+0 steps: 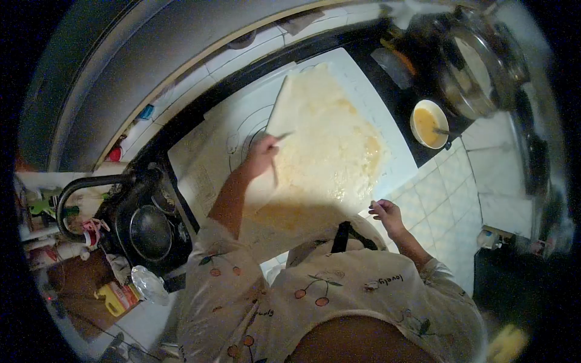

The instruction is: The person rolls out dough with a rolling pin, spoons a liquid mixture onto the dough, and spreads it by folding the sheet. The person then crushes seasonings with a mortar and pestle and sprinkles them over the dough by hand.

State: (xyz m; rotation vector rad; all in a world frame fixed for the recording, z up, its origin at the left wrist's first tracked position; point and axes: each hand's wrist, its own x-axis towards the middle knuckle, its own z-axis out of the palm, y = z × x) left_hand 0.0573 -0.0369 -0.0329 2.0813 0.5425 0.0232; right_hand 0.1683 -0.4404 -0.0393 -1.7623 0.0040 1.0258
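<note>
A large pale sheet of rolled dough (315, 121) lies on a white mat (396, 145), with wet yellowish patches along its right side and near edge. Above the left part of the dough, my left hand (261, 156) is closed around a thin, pointed tool (285, 136); its kind is not clear. My right hand (387, 216) is beside the dough's near right corner, its fingers curled and pinched together. Whatever may be between those fingertips is too small to name. Whether they touch the dough edge I cannot tell.
A white bowl (423, 116) of yellow-orange liquid, with a utensil in it, stands right of the mat. Behind it is a shiny metal pot (475, 69). To the left are a black sink (151, 233), a dark curved faucet (91, 181) and a yellow bottle (115, 299).
</note>
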